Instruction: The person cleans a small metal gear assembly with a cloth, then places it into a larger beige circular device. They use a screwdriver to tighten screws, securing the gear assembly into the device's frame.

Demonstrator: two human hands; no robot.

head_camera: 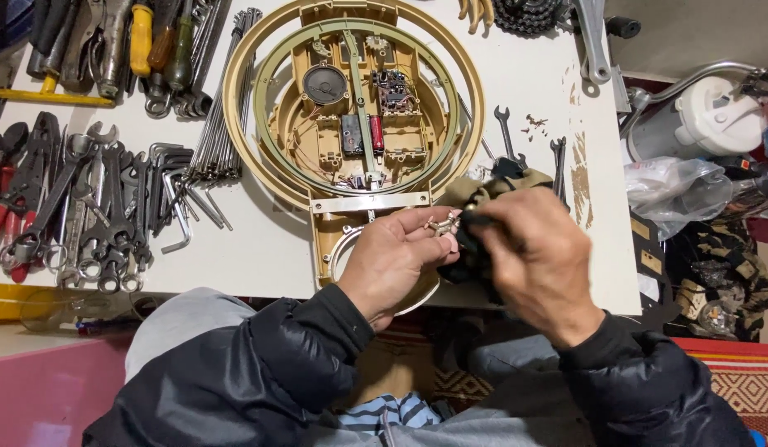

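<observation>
Head view: the left hand (394, 261) pinches a small metal part (441, 225) in a narrow grip, while the right hand (529, 257), just beside it, closes on a dark cloth (482, 199) against the part. This looks like wiping; steady rubbing seems called for. The clock back (355, 108) lies beyond on the worktop (260, 240).

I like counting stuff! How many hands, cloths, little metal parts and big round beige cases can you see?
Hands: 2, the left hand and the right hand
Dark cloth: 1
Small metal part: 1
Round beige case: 1
Total: 5
</observation>
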